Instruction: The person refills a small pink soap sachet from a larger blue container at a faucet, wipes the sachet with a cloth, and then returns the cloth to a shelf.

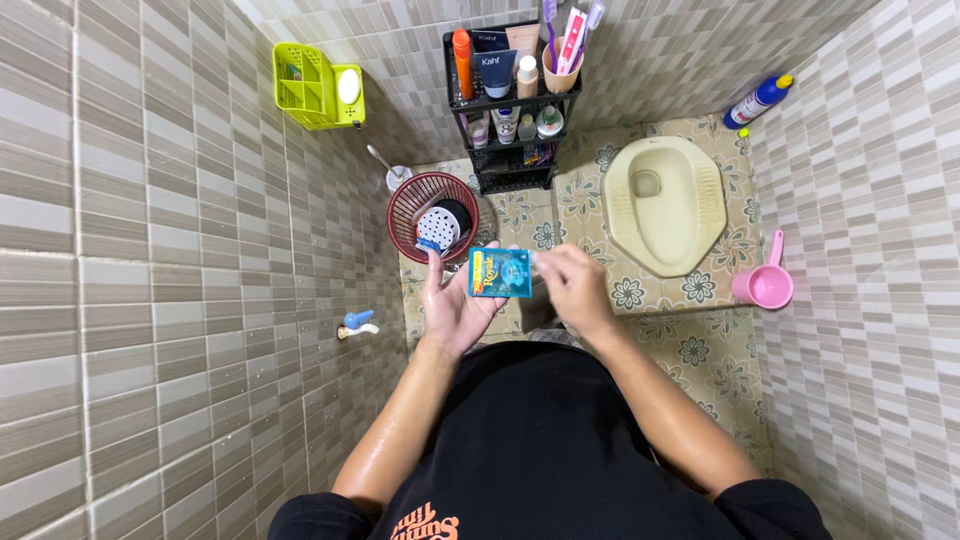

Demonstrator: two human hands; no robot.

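Tiled walls (150,250) all round, patterned floor (720,370) below. Squat toilet (665,205) set into the floor at upper right, pink dipper (765,283) just beside its right edge, blue bottle (757,101) lying near the far right corner. Black rack (512,175) standing against the far wall, crowded with tubes, bottles and a cup of toothbrushes. Red basket (432,215) on the floor left of the rack, a white perforated disc inside. Green caddy (315,88) mounted on the left wall, small blue tap (356,323) lower down. Both forearms bare and wet-looking, bent in from the bottom edge, meeting ahead of the black shirt. Left hand (455,305) palm up, fingers spread and raised, thumb towards the basket, supporting the sachet's left edge. Right hand (575,285) knuckles up, fingers curled, pinching the right edge. Blue sachet (501,272) held flat between both hands, above the floor, just below the basket.
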